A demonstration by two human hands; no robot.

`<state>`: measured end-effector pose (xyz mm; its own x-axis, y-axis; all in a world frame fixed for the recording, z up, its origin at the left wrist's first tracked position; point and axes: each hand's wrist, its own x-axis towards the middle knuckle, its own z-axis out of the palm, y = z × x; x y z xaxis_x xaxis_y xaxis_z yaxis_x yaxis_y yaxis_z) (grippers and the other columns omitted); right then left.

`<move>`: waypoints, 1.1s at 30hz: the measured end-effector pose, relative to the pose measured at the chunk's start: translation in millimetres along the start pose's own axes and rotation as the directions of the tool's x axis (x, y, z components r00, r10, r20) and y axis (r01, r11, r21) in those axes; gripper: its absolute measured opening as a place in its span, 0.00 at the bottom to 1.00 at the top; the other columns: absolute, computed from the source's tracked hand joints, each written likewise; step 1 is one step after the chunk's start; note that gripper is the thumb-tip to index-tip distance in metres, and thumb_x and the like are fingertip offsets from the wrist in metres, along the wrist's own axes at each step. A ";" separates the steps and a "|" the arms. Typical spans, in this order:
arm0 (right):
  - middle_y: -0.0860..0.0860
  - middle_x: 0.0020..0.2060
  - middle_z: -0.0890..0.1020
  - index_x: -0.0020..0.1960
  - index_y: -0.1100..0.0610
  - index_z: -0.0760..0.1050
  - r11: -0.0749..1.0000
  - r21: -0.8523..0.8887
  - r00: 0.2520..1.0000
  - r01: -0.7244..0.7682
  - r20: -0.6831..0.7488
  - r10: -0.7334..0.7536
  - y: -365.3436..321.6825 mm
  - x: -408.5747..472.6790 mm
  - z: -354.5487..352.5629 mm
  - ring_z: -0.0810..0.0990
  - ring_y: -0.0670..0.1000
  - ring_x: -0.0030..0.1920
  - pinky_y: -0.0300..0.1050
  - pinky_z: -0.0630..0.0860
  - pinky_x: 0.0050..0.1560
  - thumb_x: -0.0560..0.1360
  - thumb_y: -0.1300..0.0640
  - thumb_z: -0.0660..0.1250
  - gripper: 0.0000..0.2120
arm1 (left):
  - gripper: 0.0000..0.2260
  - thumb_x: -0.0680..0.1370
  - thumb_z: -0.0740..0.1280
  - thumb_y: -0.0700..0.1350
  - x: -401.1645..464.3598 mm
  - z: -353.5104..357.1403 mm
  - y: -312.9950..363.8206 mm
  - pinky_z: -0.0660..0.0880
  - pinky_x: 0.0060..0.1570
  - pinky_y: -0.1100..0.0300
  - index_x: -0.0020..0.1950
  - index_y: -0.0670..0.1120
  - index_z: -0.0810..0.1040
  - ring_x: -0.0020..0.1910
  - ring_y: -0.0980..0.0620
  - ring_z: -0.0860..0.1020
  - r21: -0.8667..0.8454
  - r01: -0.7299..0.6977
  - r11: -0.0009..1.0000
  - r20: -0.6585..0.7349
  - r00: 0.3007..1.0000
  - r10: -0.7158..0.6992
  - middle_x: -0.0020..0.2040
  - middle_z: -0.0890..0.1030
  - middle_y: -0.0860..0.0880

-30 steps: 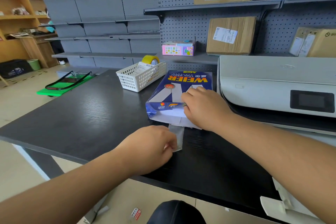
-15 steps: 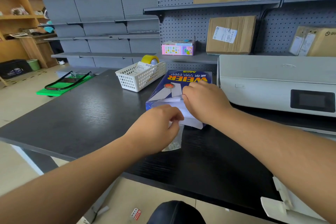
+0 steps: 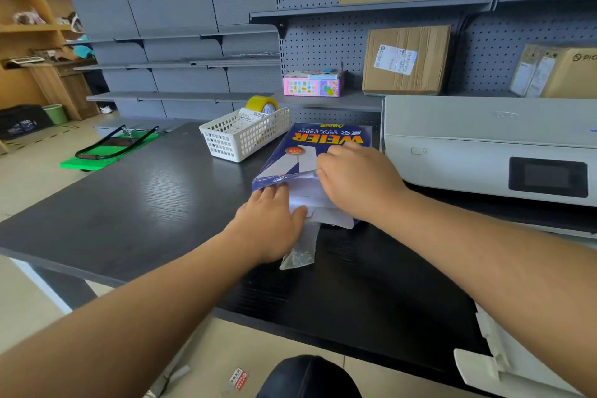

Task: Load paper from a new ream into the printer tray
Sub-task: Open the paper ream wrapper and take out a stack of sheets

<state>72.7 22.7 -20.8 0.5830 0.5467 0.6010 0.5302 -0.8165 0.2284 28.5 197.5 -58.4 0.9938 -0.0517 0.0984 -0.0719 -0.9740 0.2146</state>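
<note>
Since half second ago, left hand [image 3: 269, 224] moved forward from pinching clear strip to ream's opened end; fingers now spread flat on white flap, grip released. White lattice plastic basket [image 3: 245, 136] at 11 o'clock of ream, yellow tape roll [image 3: 261, 104] inside. Glossy blue paper ream [image 3: 310, 158] flat on dark wood-grain desk [image 3: 129, 203], near end torn open, white sheets showing; crumpled clear plastic strip [image 3: 300, 252] at its 6 o'clock. Right hand [image 3: 358, 181] on ream's top, fingertips curled at wrapper edge; cannot tell whether grip clenched. Boxy white printer [image 3: 468, 145] at 3 o'clock, just beside ream.
</note>
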 end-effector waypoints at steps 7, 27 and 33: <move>0.55 0.35 0.81 0.39 0.59 0.78 0.998 -0.012 0.998 0.061 0.018 -0.061 0.2 -4.5 5.7 0.79 0.62 0.40 0.50 0.74 0.31 0.76 0.59 0.68 0.07 | 0.29 0.82 0.45 0.60 -17.6 -4.5 -18.8 0.53 0.76 0.50 0.77 0.46 0.64 0.75 0.49 0.60 0.403 -0.041 0.914 -0.063 0.995 0.073 0.78 0.63 0.48; 0.54 0.53 0.77 0.59 0.56 0.72 0.996 0.032 0.966 -0.081 0.247 0.070 12.5 -33.0 -7.1 0.73 0.57 0.52 0.48 0.71 0.43 0.71 0.62 0.69 0.18 | 0.22 0.80 0.53 0.58 -17.3 -8.7 -3.7 0.68 0.64 0.47 0.67 0.46 0.66 0.66 0.43 0.71 0.314 0.006 0.950 -0.112 0.993 0.030 0.67 0.75 0.44; 0.54 0.58 0.73 0.65 0.55 0.68 0.977 0.088 0.901 -0.192 0.411 0.140 10.6 -36.2 -16.2 0.70 0.57 0.59 0.53 0.77 0.52 0.70 0.66 0.68 0.26 | 0.26 0.80 0.52 0.58 -15.7 -9.8 -2.6 0.67 0.66 0.47 0.74 0.45 0.61 0.69 0.43 0.70 0.293 0.012 0.956 -0.128 0.991 0.027 0.71 0.72 0.44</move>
<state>47.2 -8.8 -27.8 0.8524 0.4548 0.2581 0.4608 -0.8866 0.0403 12.2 202.9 -51.0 0.9726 -0.0496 0.2273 -0.0324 -0.9964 -0.0789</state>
